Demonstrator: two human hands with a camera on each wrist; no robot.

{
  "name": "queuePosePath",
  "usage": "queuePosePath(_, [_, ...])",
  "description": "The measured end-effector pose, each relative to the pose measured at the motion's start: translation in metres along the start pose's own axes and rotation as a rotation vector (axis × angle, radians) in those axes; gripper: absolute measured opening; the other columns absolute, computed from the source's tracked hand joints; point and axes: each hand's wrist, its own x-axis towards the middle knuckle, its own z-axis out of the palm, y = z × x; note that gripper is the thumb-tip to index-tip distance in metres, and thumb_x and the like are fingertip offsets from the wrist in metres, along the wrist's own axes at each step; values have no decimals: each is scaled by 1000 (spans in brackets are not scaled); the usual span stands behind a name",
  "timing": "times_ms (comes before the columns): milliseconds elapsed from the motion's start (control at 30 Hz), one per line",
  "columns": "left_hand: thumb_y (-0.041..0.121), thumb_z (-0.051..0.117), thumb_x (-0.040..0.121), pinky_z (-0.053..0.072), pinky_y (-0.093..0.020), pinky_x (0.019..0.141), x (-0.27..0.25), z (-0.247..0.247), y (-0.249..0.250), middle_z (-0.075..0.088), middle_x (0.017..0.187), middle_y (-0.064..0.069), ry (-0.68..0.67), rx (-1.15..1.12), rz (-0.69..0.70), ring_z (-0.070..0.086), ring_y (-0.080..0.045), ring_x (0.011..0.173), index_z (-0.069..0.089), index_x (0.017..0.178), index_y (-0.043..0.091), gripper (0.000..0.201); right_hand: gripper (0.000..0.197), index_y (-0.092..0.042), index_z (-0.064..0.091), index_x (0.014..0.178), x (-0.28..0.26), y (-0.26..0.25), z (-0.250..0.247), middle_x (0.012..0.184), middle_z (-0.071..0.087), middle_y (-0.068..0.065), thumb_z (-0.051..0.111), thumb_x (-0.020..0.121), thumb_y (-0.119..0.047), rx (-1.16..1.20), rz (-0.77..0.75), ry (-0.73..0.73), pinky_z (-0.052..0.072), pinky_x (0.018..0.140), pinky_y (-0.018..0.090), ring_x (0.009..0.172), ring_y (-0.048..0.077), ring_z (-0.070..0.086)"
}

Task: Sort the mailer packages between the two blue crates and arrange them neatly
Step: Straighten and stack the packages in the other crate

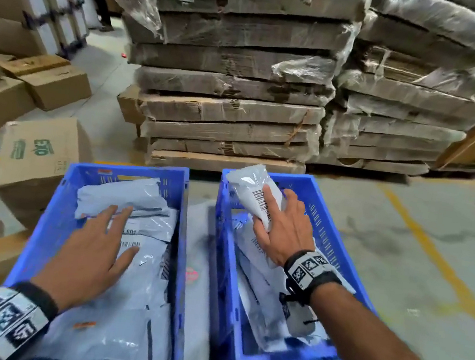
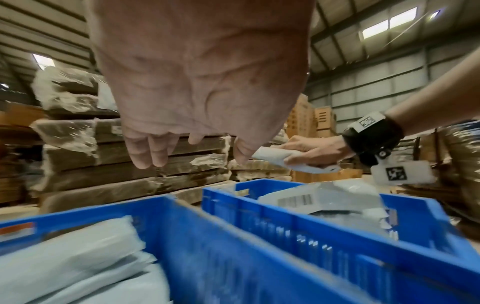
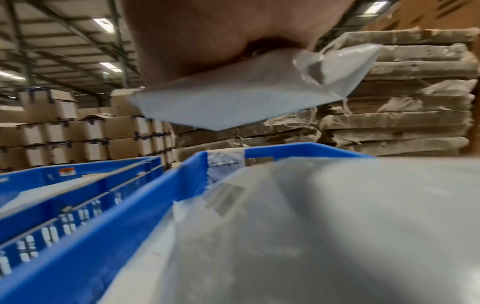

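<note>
**Two hands over two blue crates of mailer packages**

Head view. The right hand [image 1: 282,229] grips a small grey mailer [image 1: 254,190], fingers [image 1: 270,197] curled round its barcoded face, and holds it raised above the far end of the right crate [image 1: 338,244]. More grey mailers [image 1: 252,270] lie tilted inside that crate. The left hand [image 1: 90,249] is flat, fingers [image 1: 121,215] straight and slightly spread, palm down over the stacked mailers [image 1: 133,301] that fill the left crate [image 1: 57,218]; whether it touches them cannot be told. The crates stand side by side, just apart. Behind them are wrapped stacks of flattened cardboard [image 1: 232,84] and, at left, cardboard boxes [image 1: 41,151] on the concrete floor [image 1: 402,228].
</note>
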Motion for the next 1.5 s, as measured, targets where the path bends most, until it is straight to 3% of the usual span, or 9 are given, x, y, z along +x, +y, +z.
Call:
queuePosePath(133, [67,21,93,41,-48,111,27,28,90,34,157,-22,-34,-82,109,40,-38,142,28,157,11,86,73,-27,32,153,-25,53,8,142,36,20,51,88,-54,-43,153,-94,49,88,47,114,40,46])
queuePosePath(333, [77,-2,78,28,-43,119,41,91,191,10,167,-15,-278,-101,52,24,-31,150,5,161,13,105,74,-28,15,158,-53,95,29,155,20,25,41,96,-58,27,220,-337,32,112,48,140,41,26])
queuePosePath(533, [48,42,100,43,-42,106,34,120,216,3,167,-17,-337,0,-68,45,-34,135,-17,158,9,92,67,-28,11,158,-57,107,47,149,29,17,34,101,-53,52,219,-450,40,104,50,134,37,33])
queuePosePath(767, [30,41,88,42,-45,104,28,124,215,6,169,-15,-319,-87,-118,42,-35,139,-4,159,3,89,69,-27,5,160,-56,108,59,152,29,17,31,101,-54,25,237,-524,37,105,50,138,36,32])
queuePosePath(900, [33,46,91,44,-46,102,27,116,216,31,158,-20,-306,-102,-103,49,-33,129,0,159,2,88,74,-28,6,159,-48,108,43,155,22,23,33,99,-60,10,224,-540,28,113,49,142,37,27])
queuePosePath(1033, [62,21,96,29,-44,119,25,103,204,4,168,-14,-306,-75,-74,24,-30,150,1,160,7,87,70,-26,15,159,-29,83,16,157,22,27,33,100,-57,22,16,-313,28,114,46,143,39,27])
queuePosePath(1200, [66,15,92,30,-44,118,23,64,156,10,167,-17,-180,-123,-133,26,-35,149,9,161,10,88,75,-20,32,156,-9,4,8,153,29,33,29,92,-60,122,-243,-173,35,110,50,139,45,36])
queuePosePath(1367, [55,34,100,29,-48,118,6,23,50,10,167,-19,-99,-113,-322,22,-36,151,13,160,11,78,76,-19,33,155,-3,-93,25,149,34,34,54,89,-50,161,-541,-242,36,111,49,137,46,39])
queuePosePath(1500, [53,38,100,31,-50,115,-22,6,-43,14,164,-26,-102,-83,-479,30,-43,146,18,159,7,78,84,-25,19,159,11,-159,39,160,18,26,61,90,-45,98,-713,-415,32,115,45,145,39,27])
